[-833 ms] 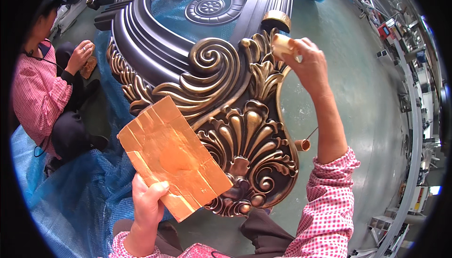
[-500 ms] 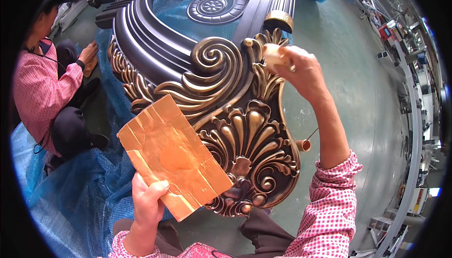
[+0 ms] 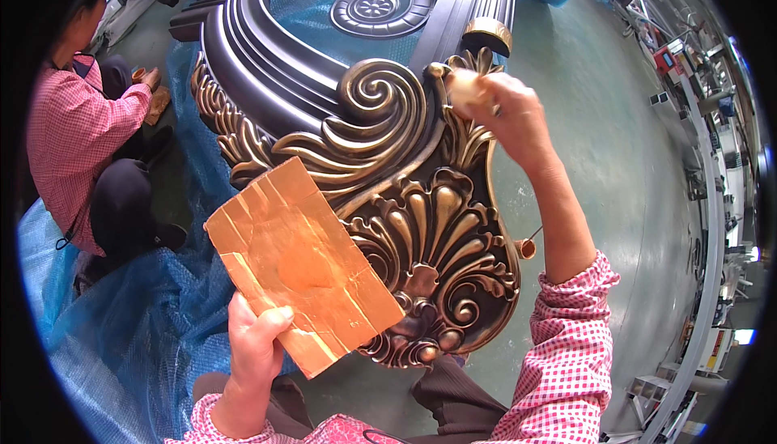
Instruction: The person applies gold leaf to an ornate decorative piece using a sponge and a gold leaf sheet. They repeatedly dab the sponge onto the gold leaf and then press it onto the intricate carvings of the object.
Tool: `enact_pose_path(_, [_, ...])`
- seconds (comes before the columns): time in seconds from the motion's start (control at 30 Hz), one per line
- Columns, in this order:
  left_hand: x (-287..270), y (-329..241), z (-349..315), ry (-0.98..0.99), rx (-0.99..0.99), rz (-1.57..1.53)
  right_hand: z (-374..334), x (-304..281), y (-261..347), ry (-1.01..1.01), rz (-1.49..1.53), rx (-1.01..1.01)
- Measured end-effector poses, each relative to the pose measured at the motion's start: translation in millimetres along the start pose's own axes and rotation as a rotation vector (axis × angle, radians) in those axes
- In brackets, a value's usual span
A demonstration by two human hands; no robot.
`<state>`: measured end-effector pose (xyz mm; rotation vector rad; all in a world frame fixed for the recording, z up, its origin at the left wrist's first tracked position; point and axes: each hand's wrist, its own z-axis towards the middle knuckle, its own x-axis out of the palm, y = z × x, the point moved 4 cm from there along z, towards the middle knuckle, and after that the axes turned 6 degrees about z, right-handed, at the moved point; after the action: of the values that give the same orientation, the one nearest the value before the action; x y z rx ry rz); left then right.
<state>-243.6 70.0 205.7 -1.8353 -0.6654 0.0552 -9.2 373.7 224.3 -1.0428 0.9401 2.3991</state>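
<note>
Head view: black-and-gold shell carving (image 3: 427, 211), frame centre, long axis running bottom to top.
Right hand (image 3: 513, 120), nearer its upper leaves (image 3: 464, 143), grips blurred pale pad (image 3: 464, 89); left hand (image 3: 257, 334) pinches copper-coloured cardboard (image 3: 303, 262), lower left.

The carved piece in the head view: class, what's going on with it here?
One person's left hand grips a copper-coloured sheet. The right hand holds a pale, blurred pad at leafy ornament on the dark, gold-highlighted carved piece; blur hides whether it touches. Blue sheeting spreads along the left, where another person sits low.
</note>
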Motion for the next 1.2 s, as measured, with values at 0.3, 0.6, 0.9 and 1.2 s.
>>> enact_pose_path(0.3, [-4, 3, 0, -0.011, -0.009, 0.001, 21, 14, 5, 0.041, -0.164, 0.042])
enact_pose_path(0.6, [-4, 2, 0, 0.006, -0.007, -0.002, 41, 14, 4, -0.007, -0.269, 0.038])
enact_pose_path(0.9, [-9, 0, 1, 0.007, 0.002, -0.013, 34, 7, -12, 0.043, 0.205, 0.310])
enact_pose_path(1.2, [-14, -1, 0, -0.007, -0.017, 0.000, 18, 10, 9, 0.396, 0.150, 0.322])
